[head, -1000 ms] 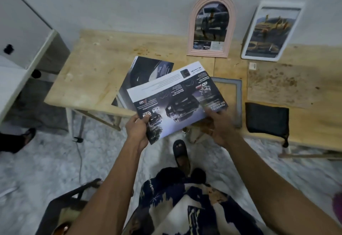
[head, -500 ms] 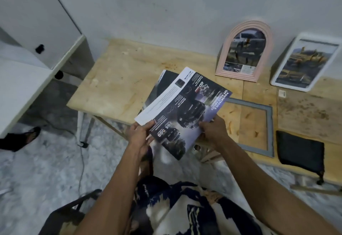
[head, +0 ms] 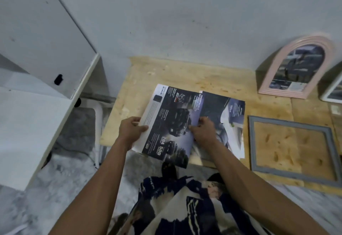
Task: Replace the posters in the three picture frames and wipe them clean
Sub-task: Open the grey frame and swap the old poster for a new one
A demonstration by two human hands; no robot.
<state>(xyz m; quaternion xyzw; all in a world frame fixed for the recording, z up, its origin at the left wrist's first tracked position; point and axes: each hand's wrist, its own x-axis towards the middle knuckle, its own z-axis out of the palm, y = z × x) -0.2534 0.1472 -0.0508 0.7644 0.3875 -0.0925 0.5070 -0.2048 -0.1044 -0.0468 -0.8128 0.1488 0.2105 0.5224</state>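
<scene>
Left of the empty grey rectangular frame (head: 294,149), both hands pinch a dark glossy car poster (head: 170,122): left hand (head: 132,130) its left edge, right hand (head: 200,133) its right. Judged mid-swap; next, align it into the frame.

Room of a home, used as a makeshift workspace: bare plywood counter (head: 166,72) against a plain painted wall (head: 185,22), white cabinet (head: 37,31) alongside, marbled floor (head: 55,188), decorative arched pink frame (head: 296,64) propped upright.
</scene>
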